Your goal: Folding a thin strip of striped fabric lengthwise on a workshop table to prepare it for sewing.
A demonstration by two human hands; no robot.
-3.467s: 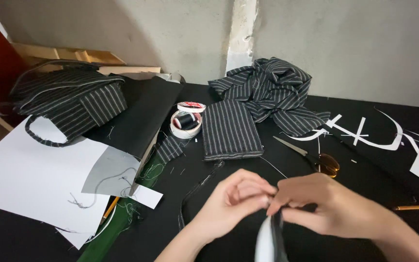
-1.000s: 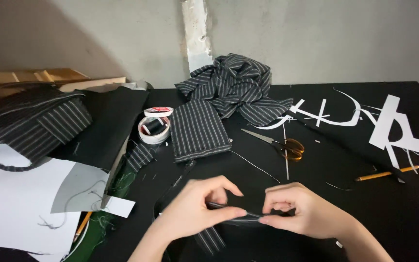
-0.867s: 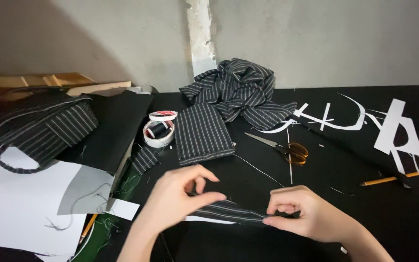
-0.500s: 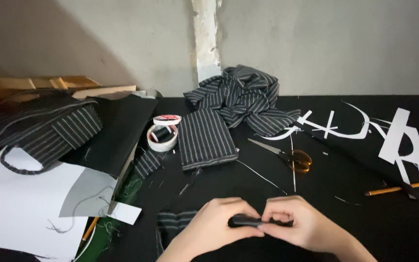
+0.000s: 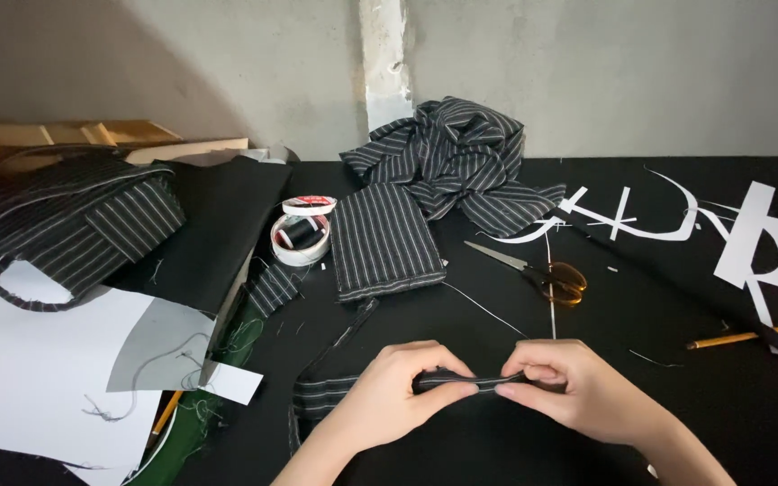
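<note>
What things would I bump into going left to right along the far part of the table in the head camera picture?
Folded striped cloth → thread spool in a white tub → flat striped panel → scissors → pencil.

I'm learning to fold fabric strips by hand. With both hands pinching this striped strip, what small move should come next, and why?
Probably slide the left hand leftward along the striped strip, pressing the fold. Only the stretch between it and the right hand looks rolled narrow; the part left of it lies flat and wide on the black table.
</note>
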